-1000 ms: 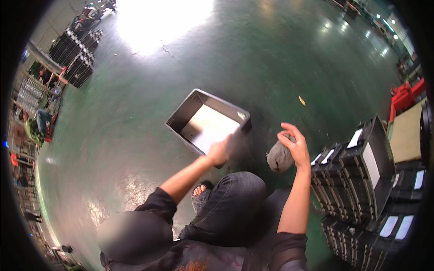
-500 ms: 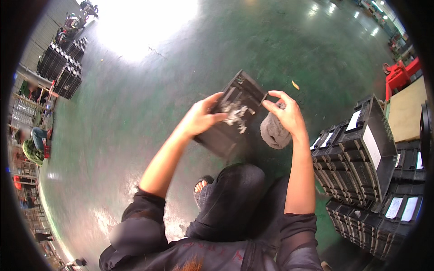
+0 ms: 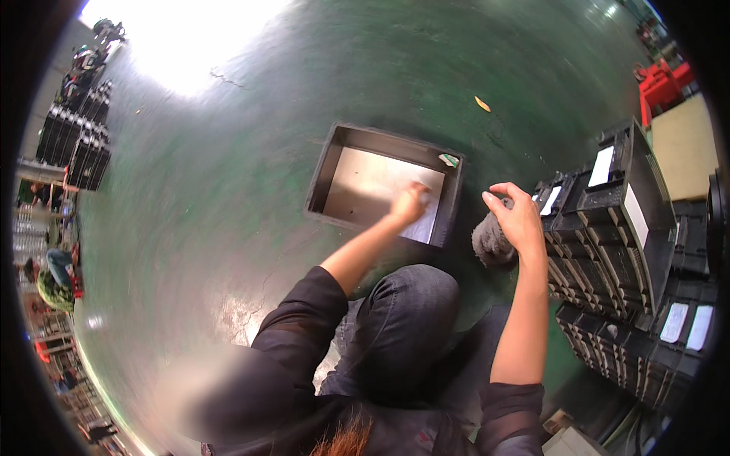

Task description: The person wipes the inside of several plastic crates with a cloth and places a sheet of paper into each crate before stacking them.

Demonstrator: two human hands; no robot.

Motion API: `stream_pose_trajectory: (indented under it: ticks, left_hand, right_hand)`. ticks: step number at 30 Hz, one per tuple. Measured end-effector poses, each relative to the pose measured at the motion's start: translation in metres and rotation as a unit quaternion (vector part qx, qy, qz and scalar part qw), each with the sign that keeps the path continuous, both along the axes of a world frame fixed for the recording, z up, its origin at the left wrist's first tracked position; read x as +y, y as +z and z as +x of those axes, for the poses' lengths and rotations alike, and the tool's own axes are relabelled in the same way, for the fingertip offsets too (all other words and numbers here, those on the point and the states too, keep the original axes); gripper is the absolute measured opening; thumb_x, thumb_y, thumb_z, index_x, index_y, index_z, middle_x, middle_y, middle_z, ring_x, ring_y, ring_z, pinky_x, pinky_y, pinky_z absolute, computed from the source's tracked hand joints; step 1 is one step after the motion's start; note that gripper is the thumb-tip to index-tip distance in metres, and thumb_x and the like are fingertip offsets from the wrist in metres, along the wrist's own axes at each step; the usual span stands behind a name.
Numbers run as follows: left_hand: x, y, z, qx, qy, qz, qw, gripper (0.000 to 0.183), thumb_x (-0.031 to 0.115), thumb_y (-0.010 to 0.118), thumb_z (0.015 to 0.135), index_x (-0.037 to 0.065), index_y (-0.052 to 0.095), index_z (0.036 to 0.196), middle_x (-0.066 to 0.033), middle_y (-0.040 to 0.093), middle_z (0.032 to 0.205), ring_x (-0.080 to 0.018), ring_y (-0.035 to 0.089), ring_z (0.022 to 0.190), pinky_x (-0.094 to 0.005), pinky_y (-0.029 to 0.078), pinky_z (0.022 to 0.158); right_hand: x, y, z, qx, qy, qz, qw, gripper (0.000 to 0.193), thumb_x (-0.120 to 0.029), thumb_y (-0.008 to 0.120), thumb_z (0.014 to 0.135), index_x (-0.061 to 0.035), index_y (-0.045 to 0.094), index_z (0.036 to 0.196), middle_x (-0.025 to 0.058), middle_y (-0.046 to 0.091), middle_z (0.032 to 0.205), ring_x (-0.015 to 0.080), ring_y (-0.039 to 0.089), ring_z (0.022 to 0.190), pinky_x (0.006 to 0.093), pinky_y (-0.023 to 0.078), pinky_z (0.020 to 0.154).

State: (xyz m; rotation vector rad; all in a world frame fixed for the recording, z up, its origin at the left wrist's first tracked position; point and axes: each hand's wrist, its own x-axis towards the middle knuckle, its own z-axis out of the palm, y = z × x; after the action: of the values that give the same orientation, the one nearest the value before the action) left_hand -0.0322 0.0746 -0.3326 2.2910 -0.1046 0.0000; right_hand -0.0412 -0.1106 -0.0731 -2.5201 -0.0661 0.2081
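A black plastic crate (image 3: 323, 182) lies on the floor in front of my knees, its opening facing up. A pale, flat sheet (image 3: 361, 178) covers most of its bottom. Inside the crate, over the sheet's right part, my left hand (image 3: 411, 202) is curled closed and slightly blurred; what its fingers hold, if anything, I cannot make out. A small green and white scrap (image 3: 449, 160) sits in the crate's far right corner. Right of the crate, my right hand (image 3: 519, 216) grips a fuzzy grey cloth (image 3: 493, 242) that hangs below the palm, with thumb and forefinger free of it.
Black crates (image 3: 601, 235) with white labels stand stacked close to my right arm. Behind them are a tan board (image 3: 684, 152) and a red metal frame (image 3: 663, 87). A yellow leaf-like piece (image 3: 482, 104) lies on the green floor. More crates (image 3: 72, 140) stand far left.
The crate, held tilted between both hands before, now rests flat on the floor. My left hand has moved right, into it. My right hand has let go of its edge and shifted right with the cloth.
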Motion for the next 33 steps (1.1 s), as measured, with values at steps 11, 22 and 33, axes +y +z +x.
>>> stream_pose_trajectory:
  ticks: [11,22,33]
  left_hand:
    - [0.076,-0.028,0.075,0.12,-0.009,0.32,0.94,0.053,0.028,0.067,0.078,0.017,0.045,0.124,-0.0101,0.05,0.116,-0.0284,0.048,0.111,-0.0456,0.043,0.088]
    - [0.101,0.073,0.07,-0.2,-0.038,0.314,0.927,0.019,0.006,0.059,0.066,0.007,0.054,0.085,-0.0105,0.054,0.09,-0.0311,0.052,0.091,-0.0449,0.035,0.088]
    - [0.432,0.062,-0.119,0.11,0.36,0.076,0.923,0.03,0.013,0.065,0.075,0.003,0.055,0.101,-0.0121,0.063,0.078,-0.0177,0.059,0.067,-0.0279,0.047,0.061]
  right_hand:
    - [-0.033,0.044,-0.041,-0.002,-0.044,-0.062,0.997,0.033,-0.029,0.065,0.079,-0.0039,0.062,0.1,0.0151,0.066,0.082,0.0319,0.062,0.085,0.0384,0.046,0.074]
    - [-0.037,0.036,-0.03,-0.016,-0.033,-0.039,0.999,0.034,-0.029,0.065,0.079,-0.0031,0.062,0.101,0.0175,0.065,0.094,0.034,0.061,0.089,0.0384,0.046,0.078]
    - [-0.018,0.028,-0.009,0.024,0.0,0.011,1.0,0.035,-0.033,0.064,0.081,-0.0051,0.063,0.102,0.0144,0.067,0.081,0.0288,0.065,0.083,0.0364,0.047,0.076]
